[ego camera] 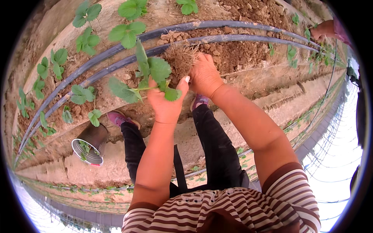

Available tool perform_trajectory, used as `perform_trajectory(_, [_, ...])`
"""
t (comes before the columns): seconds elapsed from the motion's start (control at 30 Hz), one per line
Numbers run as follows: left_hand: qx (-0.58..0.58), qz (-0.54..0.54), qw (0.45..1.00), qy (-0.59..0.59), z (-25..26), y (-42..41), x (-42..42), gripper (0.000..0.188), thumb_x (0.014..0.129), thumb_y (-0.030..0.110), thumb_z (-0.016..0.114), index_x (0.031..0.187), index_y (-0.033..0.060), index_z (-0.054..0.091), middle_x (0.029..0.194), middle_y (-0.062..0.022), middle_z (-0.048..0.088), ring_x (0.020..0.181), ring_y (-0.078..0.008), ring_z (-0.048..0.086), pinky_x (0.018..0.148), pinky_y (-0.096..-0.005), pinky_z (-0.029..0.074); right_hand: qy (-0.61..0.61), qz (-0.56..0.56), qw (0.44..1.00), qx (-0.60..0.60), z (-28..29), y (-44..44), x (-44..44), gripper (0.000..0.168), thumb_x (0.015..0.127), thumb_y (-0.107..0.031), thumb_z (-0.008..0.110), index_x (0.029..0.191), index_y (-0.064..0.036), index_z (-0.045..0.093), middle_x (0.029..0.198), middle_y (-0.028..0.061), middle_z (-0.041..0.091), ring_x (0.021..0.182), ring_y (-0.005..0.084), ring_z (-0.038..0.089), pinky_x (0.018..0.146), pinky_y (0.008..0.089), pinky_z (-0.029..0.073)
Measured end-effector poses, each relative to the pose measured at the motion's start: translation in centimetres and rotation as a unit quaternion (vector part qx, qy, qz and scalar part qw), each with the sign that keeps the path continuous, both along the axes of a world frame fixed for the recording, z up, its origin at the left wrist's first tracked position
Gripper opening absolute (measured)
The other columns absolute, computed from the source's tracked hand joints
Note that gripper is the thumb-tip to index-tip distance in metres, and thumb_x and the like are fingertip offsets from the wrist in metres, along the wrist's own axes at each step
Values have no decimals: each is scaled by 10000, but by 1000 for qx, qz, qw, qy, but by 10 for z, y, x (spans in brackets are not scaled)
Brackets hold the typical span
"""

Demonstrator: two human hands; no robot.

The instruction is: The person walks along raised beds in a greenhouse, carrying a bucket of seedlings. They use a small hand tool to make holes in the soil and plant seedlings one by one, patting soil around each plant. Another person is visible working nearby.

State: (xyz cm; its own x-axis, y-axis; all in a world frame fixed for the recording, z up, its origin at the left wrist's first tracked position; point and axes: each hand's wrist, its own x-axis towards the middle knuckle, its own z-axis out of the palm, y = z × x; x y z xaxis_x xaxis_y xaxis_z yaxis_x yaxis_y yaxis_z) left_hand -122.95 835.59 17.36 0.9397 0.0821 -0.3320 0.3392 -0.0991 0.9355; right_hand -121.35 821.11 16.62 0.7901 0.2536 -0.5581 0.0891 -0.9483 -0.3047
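My left hand (166, 102) grips a leafy strawberry plant (159, 70) near its base, the thumb raised beside the stems. A clump of soil and pale roots (181, 59) hangs at the far end of the plant, over the raised bed. My right hand (205, 74) is against the right side of this root clump, its fingers curled by the roots; whether they close on anything is hidden. Just beyond both hands run two dark drip irrigation pipes (233, 38), with loose crumbly soil around them.
A metal bucket (92, 142) with green plants inside lies tilted by the bed at left. More strawberry plants (127, 33) grow along the bed. Another person's hand (322, 30) touches plants at the upper right. My shoes (122, 118) stand in the furrow.
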Motion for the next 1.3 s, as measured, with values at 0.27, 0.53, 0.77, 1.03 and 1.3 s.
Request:
perform_trajectory(0.27, [69,-1,993,93,7,-18,22,445,672,168,819,1011,21,570,945,-15,565,842,-129,516,785,-268,446,-104,-15,994,32,2,-5,-17,249,710,-181,681,937,-81,690,1072,89,602,1160,262,466,1017,405,326])
perform_trajectory(0.53, [324,-104,939,-52,-19,-37,23,394,644,225,804,945,54,616,888,-58,625,821,-220,609,730,-357,503,-92,-306,927,197,23,-25,-11,344,809,-124,567,1132,-26,634,1129,184,629,1108,333,571,951,381,445])
perform_trajectory(0.77, [123,-114,984,54,-5,-32,19,419,674,89,789,1050,29,616,1042,-120,586,899,-230,629,767,-351,528,-41,-433,856,280,-9,-27,2,361,867,-223,570,1166,-28,621,1127,206,631,1040,372,597,921,391,461])
perform_trajectory(1.03, [284,-255,921,-75,-18,-23,14,434,691,157,797,1089,86,639,1092,-91,569,889,-237,620,770,-357,509,59,-524,775,348,-14,-31,11,279,808,-133,679,1045,12,661,989,158,688,853,226,656,780,317,505])
perform_trajectory(1.3, [311,-243,905,-162,-28,-26,6,400,716,165,761,1072,67,608,1107,-111,523,961,-272,559,810,-369,479,152,-707,436,535,2,-25,17,191,838,-85,635,999,20,639,916,93,660,797,189,636,703,322,516])
